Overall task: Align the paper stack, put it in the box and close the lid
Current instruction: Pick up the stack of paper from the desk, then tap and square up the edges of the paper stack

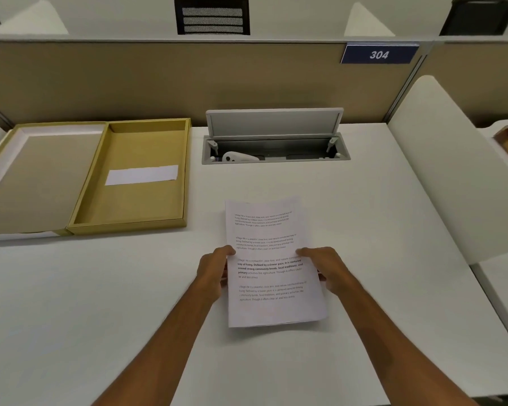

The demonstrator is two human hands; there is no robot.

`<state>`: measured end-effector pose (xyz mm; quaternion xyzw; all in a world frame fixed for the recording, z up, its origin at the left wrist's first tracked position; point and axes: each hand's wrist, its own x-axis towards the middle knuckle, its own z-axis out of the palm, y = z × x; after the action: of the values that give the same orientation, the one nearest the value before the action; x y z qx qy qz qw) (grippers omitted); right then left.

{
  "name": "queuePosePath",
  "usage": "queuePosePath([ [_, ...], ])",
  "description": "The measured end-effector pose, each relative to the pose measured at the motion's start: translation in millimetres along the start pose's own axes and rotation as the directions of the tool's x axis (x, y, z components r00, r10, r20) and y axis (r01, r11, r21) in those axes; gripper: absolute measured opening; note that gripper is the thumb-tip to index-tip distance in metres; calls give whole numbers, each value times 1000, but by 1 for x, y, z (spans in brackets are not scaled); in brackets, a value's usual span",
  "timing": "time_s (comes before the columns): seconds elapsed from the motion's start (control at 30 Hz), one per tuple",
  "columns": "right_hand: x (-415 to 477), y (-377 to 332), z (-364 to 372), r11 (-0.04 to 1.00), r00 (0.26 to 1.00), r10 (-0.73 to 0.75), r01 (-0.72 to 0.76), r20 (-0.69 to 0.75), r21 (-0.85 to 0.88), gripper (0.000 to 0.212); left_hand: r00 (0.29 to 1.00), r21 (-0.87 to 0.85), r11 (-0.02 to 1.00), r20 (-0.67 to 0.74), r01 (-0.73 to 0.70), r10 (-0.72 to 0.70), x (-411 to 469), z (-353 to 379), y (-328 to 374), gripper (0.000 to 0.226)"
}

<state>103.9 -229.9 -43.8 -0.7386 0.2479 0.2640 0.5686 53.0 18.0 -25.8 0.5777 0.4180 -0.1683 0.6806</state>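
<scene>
You held the paper stack (272, 271) at centre frame, just above the white tabletop (100, 303). Your left hand (214, 271) gripped its left edge; your right hand (326, 269) gripped its right edge. The box (129, 174) lay open at upper left, its lid (33, 177) flat beside it. A tan partition (159, 80) with a "304" sign (379, 54) stood behind an open cable tray (276, 148).
</scene>
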Motion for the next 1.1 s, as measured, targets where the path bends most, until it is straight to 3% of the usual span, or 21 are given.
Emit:
queuePosePath([
  [0.23,2,-5,-17,997,995,-42,36,94,64,26,999,126,991,14,-51,50,12,-12,3,14],
  [0.4,8,-9,-22,999,982,-39,35,185,21,16,994,133,990,108,-39,25,17,-20,13,14],
  [0.5,10,-16,-23,995,971,-88,98,223,-35,23,985,171,984,169,-40,10,18,-21,22,17],
  [0.67,-7,-33,-28,959,936,-277,282,215,7,19,971,226,949,146,-219,190,4,-26,45,20],
  [0.77,-22,-45,-33,890,877,-455,442,155,111,25,911,192,893,153,-407,382,-19,-31,59,22],
  [0.9,-42,-55,-37,774,773,-633,632,39,49,34,746,293,691,154,-661,648,-50,-40,68,25],
  [1.0,-50,-59,-33,708,708,-706,706,-7,13,44,650,282,603,113,-746,751,-63,-40,64,37],
  [1.1,-53,-58,-29,680,680,-733,734,-10,7,49,639,253,608,59,-753,767,-59,-42,56,41],
])
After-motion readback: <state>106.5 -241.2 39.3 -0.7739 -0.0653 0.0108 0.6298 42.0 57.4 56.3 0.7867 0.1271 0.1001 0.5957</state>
